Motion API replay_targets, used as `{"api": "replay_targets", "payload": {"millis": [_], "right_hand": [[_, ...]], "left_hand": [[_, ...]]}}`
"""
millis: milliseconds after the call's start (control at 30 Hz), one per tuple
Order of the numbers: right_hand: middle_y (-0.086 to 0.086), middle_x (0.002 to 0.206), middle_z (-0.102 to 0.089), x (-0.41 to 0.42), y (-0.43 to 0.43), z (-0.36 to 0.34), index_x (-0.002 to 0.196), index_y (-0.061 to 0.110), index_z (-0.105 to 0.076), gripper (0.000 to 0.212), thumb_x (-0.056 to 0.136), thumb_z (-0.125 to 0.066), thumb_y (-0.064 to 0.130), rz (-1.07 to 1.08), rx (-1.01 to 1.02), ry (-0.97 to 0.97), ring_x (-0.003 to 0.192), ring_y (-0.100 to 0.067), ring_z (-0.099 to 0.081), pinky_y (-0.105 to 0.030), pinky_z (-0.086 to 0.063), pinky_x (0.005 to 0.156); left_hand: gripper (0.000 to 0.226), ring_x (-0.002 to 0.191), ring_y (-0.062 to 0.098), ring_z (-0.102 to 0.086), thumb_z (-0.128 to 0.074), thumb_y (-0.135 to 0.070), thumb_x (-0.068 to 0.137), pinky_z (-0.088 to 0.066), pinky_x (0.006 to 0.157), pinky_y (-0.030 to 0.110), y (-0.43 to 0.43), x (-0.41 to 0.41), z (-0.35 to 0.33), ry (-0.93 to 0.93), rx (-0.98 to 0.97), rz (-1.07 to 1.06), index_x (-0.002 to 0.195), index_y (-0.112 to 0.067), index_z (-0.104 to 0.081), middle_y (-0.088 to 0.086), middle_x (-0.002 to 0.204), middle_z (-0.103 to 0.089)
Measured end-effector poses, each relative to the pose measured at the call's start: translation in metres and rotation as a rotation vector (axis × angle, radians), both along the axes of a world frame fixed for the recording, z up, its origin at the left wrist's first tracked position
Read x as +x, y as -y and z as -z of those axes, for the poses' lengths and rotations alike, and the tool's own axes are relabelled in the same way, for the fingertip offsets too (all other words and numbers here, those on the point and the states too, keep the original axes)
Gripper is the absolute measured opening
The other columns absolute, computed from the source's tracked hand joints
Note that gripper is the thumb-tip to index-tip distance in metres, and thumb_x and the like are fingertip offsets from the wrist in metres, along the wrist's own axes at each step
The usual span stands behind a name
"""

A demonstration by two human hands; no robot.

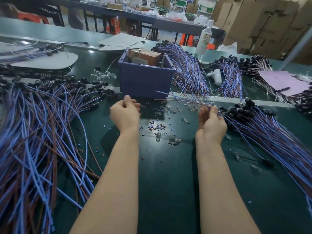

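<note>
Head view: I see the right hand [211, 122], centre right of frame, its grip pinched on a blue-and-brown wire pair [177, 100] whose free ends point at the purple box [145, 81]. The left hand [125, 114], at centre, has curled fingers; whether that grip holds anything I cannot tell.

A single wide-angle camera rides on the person's head and looks forward and down over the tabletop [168, 191]. Both forearms enter from 6 o'clock. The left hand [125, 114] and the right hand [211, 122], whose fingers pinch a wire [175, 99], lie close under the lens near centre. A blue box [145, 80] stands at 12 o'clock just beyond them, with distant tables small behind.
</note>
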State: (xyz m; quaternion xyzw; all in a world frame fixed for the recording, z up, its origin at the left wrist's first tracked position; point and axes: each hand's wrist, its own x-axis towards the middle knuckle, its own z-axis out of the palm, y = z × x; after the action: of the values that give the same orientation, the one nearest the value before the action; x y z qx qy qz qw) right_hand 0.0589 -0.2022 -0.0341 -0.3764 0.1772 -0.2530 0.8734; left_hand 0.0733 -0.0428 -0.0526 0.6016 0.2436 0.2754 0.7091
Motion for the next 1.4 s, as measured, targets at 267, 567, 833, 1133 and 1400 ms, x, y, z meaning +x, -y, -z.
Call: {"api": "replay_targets", "payload": {"millis": [267, 567, 833, 1133, 1400], "right_hand": [[-0.001, 0.052, -0.066, -0.003, -0.010, -0.004, 0.077, 0.002, -0.058, 0.022, 0.097, -0.050, 0.009, -0.163, 0.241, 0.012, 0.048, -0.006, -0.063, -0.016, -0.054, 0.051], [-0.004, 0.054, -0.066, 0.000, -0.028, 0.002, 0.078, 0.001, -0.059, 0.024, 0.098, -0.048, 0.010, -0.394, 0.224, -0.087, 0.047, -0.007, -0.063, -0.015, -0.052, 0.048], [0.006, 0.042, -0.047, -0.011, -0.028, -0.004, 0.064, 0.010, -0.055, 0.038, 0.097, -0.050, 0.030, -0.528, -0.641, -0.231, 0.033, -0.005, -0.034, -0.014, -0.028, 0.035], [-0.010, 0.115, -0.065, -0.009, -0.047, 0.013, 0.116, 0.005, -0.064, 0.027, 0.097, -0.045, 0.010, -0.258, -1.428, -0.050, 0.110, -0.025, -0.055, -0.032, -0.038, 0.098], [-0.002, 0.085, -0.069, -0.005, -0.044, 0.018, 0.093, 0.009, -0.071, 0.014, 0.090, -0.058, 0.011, -0.193, -1.158, -0.131, 0.079, -0.011, -0.058, -0.014, -0.039, 0.068]], "left_hand": [[0.044, 0.126, 0.022, -0.037, -0.060, -0.021, 0.090, -0.031, 0.103, 0.023, 0.017, -0.008, -0.009, -0.070, 0.364, 0.202, 0.133, -0.017, -0.052, 0.009, 0.146, -0.031], [0.018, 0.084, 0.019, -0.062, -0.052, -0.022, 0.097, -0.050, 0.079, 0.027, 0.055, -0.010, -0.016, 0.069, 0.331, 0.651, 0.095, -0.008, -0.064, 0.006, 0.090, -0.068], [0.013, 0.065, 0.014, -0.055, -0.050, -0.013, 0.097, -0.049, 0.072, 0.035, 0.051, -0.004, -0.002, 0.113, 0.011, 0.479, 0.089, -0.007, -0.059, 0.002, 0.076, -0.060], [0.019, 0.071, 0.017, -0.060, -0.055, -0.014, 0.094, -0.052, 0.076, 0.036, 0.043, -0.001, 0.006, 0.087, 0.181, 0.405, 0.075, -0.014, -0.058, 0.004, 0.073, -0.063], [0.013, 0.078, 0.019, -0.059, -0.054, -0.022, 0.094, -0.039, 0.069, 0.024, 0.046, -0.006, 0.006, 0.052, 0.483, 0.375, 0.085, -0.016, -0.062, -0.002, 0.076, -0.063]]}}
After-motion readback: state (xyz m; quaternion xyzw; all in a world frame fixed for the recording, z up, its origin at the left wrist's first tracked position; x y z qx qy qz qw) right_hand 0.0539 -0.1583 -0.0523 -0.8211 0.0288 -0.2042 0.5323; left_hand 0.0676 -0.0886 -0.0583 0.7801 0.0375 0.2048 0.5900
